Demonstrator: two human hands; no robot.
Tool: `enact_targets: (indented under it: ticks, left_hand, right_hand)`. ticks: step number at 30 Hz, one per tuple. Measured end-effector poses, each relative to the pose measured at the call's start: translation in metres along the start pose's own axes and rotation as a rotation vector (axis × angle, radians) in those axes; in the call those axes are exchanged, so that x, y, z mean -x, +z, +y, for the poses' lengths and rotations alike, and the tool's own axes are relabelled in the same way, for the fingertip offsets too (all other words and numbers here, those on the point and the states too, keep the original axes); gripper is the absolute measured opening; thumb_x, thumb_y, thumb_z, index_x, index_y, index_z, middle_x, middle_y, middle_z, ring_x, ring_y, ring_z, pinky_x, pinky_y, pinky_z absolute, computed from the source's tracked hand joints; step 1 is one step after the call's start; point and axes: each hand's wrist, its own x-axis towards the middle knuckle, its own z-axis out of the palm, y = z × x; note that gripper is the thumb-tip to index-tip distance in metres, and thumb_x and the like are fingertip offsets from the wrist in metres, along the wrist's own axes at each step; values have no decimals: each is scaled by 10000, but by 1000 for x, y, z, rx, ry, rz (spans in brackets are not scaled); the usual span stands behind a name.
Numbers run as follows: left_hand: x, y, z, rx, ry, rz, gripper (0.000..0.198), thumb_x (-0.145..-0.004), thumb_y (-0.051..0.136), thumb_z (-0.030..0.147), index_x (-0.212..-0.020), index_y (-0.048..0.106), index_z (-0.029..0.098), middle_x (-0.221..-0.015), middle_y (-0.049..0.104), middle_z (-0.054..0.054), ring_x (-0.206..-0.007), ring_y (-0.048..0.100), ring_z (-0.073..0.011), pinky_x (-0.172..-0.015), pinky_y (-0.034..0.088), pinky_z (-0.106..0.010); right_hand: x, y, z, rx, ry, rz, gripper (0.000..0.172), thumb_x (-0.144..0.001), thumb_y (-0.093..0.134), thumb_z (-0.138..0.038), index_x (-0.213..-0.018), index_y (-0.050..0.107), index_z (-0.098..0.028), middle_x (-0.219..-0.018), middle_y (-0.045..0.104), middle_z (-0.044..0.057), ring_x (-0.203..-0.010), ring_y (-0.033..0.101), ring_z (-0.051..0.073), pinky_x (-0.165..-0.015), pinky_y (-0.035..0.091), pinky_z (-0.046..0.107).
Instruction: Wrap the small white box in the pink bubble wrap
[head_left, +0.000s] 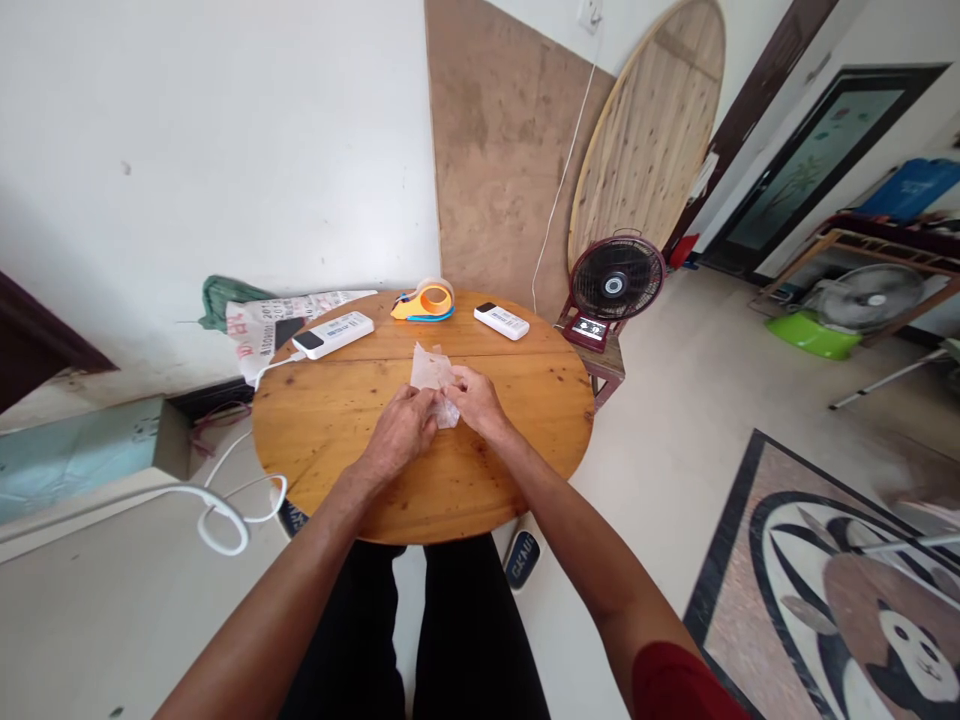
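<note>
A crumpled, translucent whitish plastic sheet (430,366) lies in the middle of the round wooden table (315,420), pinched between my two hands. The fingers of my left hand (405,422) are closed on its lower left part. From the other side, my right hand (477,400) grips its right edge with thumb and fingertips. Part of the sheet is hidden under the fingers, and I cannot make out whether anything is wrapped inside. Beyond the hands stands an orange tape dispenser (405,304) with a blue base edge and a roll in it.
A white device with a black end (337,334) and a cable (225,520) lies at the table's back left. A similar white device (504,321) lies back right. A dark red fan (616,280) stands on a stool (606,366) beside the table. Behind, a board (510,150) leans on the wall.
</note>
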Motion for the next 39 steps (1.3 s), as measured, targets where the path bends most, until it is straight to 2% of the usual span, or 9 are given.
enact_targets:
  ticks: [8, 13, 17, 21, 25, 27, 30, 34, 39]
  left_hand:
    - [2, -5, -4, 105, 8, 0, 313, -721, 538, 156, -1020, 616, 200, -968, 625, -80, -917, 613, -226, -834, 532, -354]
    - [2, -6, -8, 171, 93, 12, 332, -676, 537, 129, -992, 627, 177, -983, 676, -92, -966, 591, -244, -862, 520, -378]
    - [4, -7, -8, 183, 141, 23, 390, -680, 522, 115, -1052, 620, 176, -1028, 695, -77, -967, 578, -239, -874, 505, -376]
    - [7, -12, -8, 234, 100, 35, 356, -736, 486, 133, -1063, 620, 167, -1015, 684, -79, -962, 591, -220, -873, 500, -355]
    - [5, -13, -9, 302, 0, 66, 272, -823, 483, 229, -1052, 622, 183, -999, 677, -70, -898, 614, -192, -772, 506, -311]
    - [0, -11, -7, 305, -64, 85, 201, -843, 521, 325, -933, 641, 190, -903, 677, -56, -832, 614, -182, -721, 488, -292]
    - [-12, -7, -2, 242, -133, 84, 253, -828, 562, 407, -705, 617, 193, -736, 631, -33, -724, 580, -165, -650, 441, -274]
    - [-22, -5, 1, 198, -179, 26, 211, -781, 582, 328, -624, 601, 190, -730, 612, -30, -683, 559, -151, -613, 415, -263]
    - [-22, -8, 0, 212, -173, -69, 86, -714, 570, 209, -662, 634, 185, -787, 618, -42, -749, 579, -169, -674, 447, -278]
  right_hand:
    - [3, -5, -18, 126, 42, -15, 288, -735, 630, -210, -1008, 710, -170, -750, 692, 11, -708, 619, 159, -642, 475, 235]
    - [11, -12, -22, -115, 129, -81, 232, -805, 562, -247, -985, 685, -167, -777, 713, 18, -671, 639, 148, -566, 484, 220]
    - [22, -20, -30, -287, 221, -137, 192, -823, 502, -188, -943, 651, -170, -795, 715, 15, -624, 644, 119, -528, 477, 192]
    - [29, -23, -37, -315, 214, -166, 221, -820, 498, -140, -1009, 612, -162, -856, 720, 36, -727, 686, 134, -581, 508, 194]
    - [30, -24, -40, -233, 158, -210, 189, -813, 490, -115, -958, 599, -167, -871, 718, 35, -752, 689, 141, -581, 503, 193]
    - [29, -24, -41, -177, 119, -228, 206, -800, 470, -86, -935, 599, -173, -862, 714, 24, -736, 682, 140, -593, 504, 204]
    - [25, -26, -42, -126, 111, -258, 248, -793, 444, -67, -942, 611, -174, -817, 702, 14, -713, 671, 145, -611, 508, 225]
    - [18, -32, -44, -162, 181, -330, 315, -799, 440, -72, -1032, 624, -177, -820, 716, 11, -707, 664, 140, -620, 503, 225]
    - [13, -43, -50, -96, 112, -389, 309, -767, 493, -62, -1017, 648, -157, -802, 729, 7, -852, 664, 157, -762, 490, 239]
